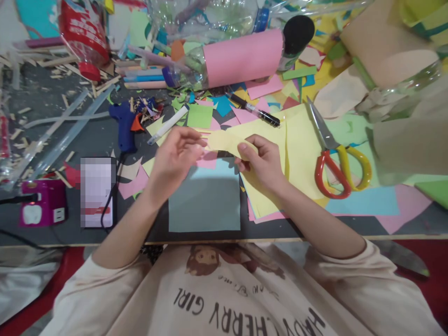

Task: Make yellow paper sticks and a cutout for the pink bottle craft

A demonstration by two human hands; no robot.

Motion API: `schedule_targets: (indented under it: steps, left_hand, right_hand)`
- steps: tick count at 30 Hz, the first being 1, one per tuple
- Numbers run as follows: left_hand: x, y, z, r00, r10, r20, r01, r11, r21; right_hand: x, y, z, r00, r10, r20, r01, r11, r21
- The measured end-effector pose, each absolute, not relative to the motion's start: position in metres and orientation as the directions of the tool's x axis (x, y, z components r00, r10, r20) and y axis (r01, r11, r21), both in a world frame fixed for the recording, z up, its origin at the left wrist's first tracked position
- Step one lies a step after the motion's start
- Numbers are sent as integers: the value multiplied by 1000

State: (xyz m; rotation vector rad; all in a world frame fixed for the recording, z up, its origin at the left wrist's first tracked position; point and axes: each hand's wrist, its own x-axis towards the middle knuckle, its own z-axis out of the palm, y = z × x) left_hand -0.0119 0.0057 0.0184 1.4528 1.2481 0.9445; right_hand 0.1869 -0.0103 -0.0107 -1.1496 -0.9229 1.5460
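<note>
Both hands hold a small pale yellow paper cut-out [224, 141] above the dark table. My left hand [175, 158] pinches its left end, fingers curled. My right hand [261, 161] grips its right end between thumb and fingers. Under the hands lies a light blue paper square [205, 200]. A stack of yellow sheets [301, 154] lies just right of my right hand.
Red-and-yellow scissors [332, 158] lie on the yellow sheets at right. A black marker [255, 111], a blue glue gun [124, 126], a phone [97, 192], a pink power strip [44, 203] and a pink-wrapped plastic bottle [238, 58] surround the work spot, amid paper scraps.
</note>
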Motion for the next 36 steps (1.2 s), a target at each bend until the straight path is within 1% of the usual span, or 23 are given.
schedule_targets:
  steps: [1,3,7,10,14,16,18,20,21,23,26,28,31,36]
  left_hand:
    - [-3,3,12,177,984,-28,184,-6,983]
    - [8,-1,1,195,980,-31,168,-2,986]
    - [12,-2,-7,116,991,62,271,-91,958]
    - [9,-2,-10,35,988,151,324,-154,934]
    - [6,-1,-19,-57,958,280,363,-241,900]
    - [6,0,-23,-71,940,334,382,-284,880]
    - [6,1,-25,-75,925,373,389,-317,865]
    - [7,1,-24,-68,920,386,395,-330,857]
    - [7,0,-23,-61,922,383,402,-329,855]
    - [8,-1,-20,-39,927,373,421,-324,847]
    - [9,-5,-17,43,919,392,451,-368,813]
    - [9,-7,-17,100,894,438,468,-431,772]
    - [10,-9,-18,138,862,487,490,-487,723]
    - [9,-10,-16,201,830,520,497,-544,676]
  right_hand:
    - [187,-11,-10,-105,967,-232,-240,-251,-938]
    - [186,-11,-8,-123,966,-228,-201,-250,-947]
    - [187,-10,-5,-150,965,-214,-111,-232,-966]
    - [188,-10,-6,-136,968,-212,-68,-222,-973]
    - [189,-10,-8,-74,974,-215,-102,-222,-970]
    - [191,-10,-8,-1,988,-155,-92,-154,-984]
    - [192,-9,-7,95,994,-51,-24,-49,-999]
    - [192,-9,-5,155,987,37,56,29,-998]
    - [192,-9,-4,151,987,61,85,49,-995]
    - [191,-10,-4,80,994,78,125,68,-990]
    - [187,-13,-5,-69,996,57,189,69,-980]
    - [185,-15,-5,-118,993,15,241,44,-970]
    - [183,-16,-4,-128,991,-28,283,9,-959]
    - [182,-15,-4,-110,992,-55,320,-17,-947]
